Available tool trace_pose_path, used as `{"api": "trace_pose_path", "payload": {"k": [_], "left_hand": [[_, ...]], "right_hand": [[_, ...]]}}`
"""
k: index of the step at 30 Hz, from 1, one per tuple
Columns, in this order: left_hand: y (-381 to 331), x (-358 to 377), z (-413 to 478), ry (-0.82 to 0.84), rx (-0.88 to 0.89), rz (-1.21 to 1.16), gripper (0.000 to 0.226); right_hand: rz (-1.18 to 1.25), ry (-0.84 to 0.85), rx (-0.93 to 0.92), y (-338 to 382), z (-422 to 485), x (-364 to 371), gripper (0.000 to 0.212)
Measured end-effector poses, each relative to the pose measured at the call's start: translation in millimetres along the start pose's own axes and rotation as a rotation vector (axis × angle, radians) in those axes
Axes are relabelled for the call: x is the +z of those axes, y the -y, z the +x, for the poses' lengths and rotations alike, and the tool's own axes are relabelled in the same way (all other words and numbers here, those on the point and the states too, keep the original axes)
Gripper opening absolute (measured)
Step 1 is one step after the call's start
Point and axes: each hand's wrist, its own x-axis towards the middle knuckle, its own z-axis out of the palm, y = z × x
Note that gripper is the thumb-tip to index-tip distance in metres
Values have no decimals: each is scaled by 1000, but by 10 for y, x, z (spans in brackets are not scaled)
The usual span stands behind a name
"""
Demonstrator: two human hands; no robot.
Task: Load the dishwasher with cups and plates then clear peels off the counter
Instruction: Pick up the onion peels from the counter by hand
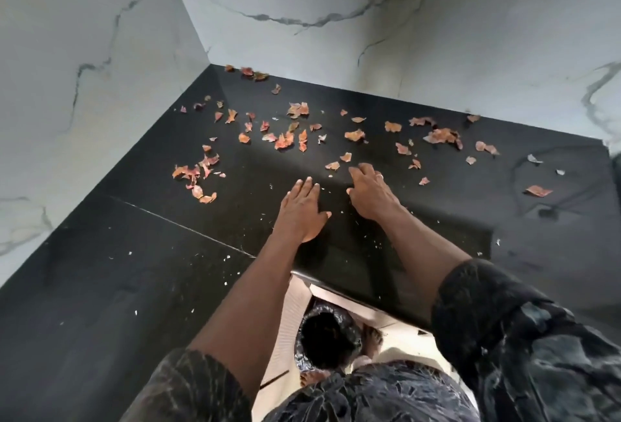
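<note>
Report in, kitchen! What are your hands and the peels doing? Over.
Both hands open, empty: left hand flat on counter, right hand beside it. Peels scattered beyond fingertips, uncleared. Bin on floor below the edge; nothing blocking.

Counter (134, 253): black polished stone, glossy, speckled with pale crumbs. Peels (285, 141): thin, dry, papery, orange-pink, crinkled. Walls (302, 1): white marble-look, grey veins, smooth. Bin liner (331, 314): black plastic, crinkly and shiny. Sleeves (504, 320): dark patterned cloth.

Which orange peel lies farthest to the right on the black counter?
The lone flat peel far right of the right hand; all other orange peels lie further left.
</note>
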Motion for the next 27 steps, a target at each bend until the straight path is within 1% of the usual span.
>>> {"api": "trace_pose_path", "payload": {"k": [3,6,7,9,11,13,15,16,17,19,21,23,24,26,27], "left_hand": [[49,1,-7,-48,-55,-62,72],[34,-39,-50,-103,-75,-183,68],[31,-51,-34,-123,-91,-239,67],[18,-76,0,-175,-129,-371,63],[-8,-87,26,-254,-171,-515,56],[-53,-105,60,-324,-252,-665,47],[-113,-118,78,-369,-363,-904,35],[-151,-119,85,-376,-410,-1096,30],[-174,-123,115,-365,-446,-1319,26],[-209,-121,186,-310,-504,-1733,30],[-233,-92,243,-237,-556,-2013,41],[-274,-51,311,-146,-574,-2163,52],[-295,-20,333,-101,-580,-2204,56],[-320,27,367,-58,-608,-2251,58],[-325,38,385,-66,-622,-2268,56]], "right_hand": [[-47,22,-62,51,297,-33,55],[-120,81,-136,27,498,-52,60],[-146,91,-163,-3,542,-60,60],[-181,87,-228,-84,603,-65,51],[-178,6,-276,-156,608,-74,33],[-176,-106,-273,-186,567,-92,18],[-180,-168,-265,-214,522,-66,21],[-170,-176,-248,-226,498,-50,23],[-143,-187,-210,-232,491,-36,23],[8,-226,-124,-196,467,-26,26],[170,-266,-133,-62,393,-57,24],[213,-237,-252,151,272,-127,17],[218,-190,-319,259,201,-163,14],[201,-121,-428,417,114,-177,11],[190,-134,-453,462,113,-177,14]]}}
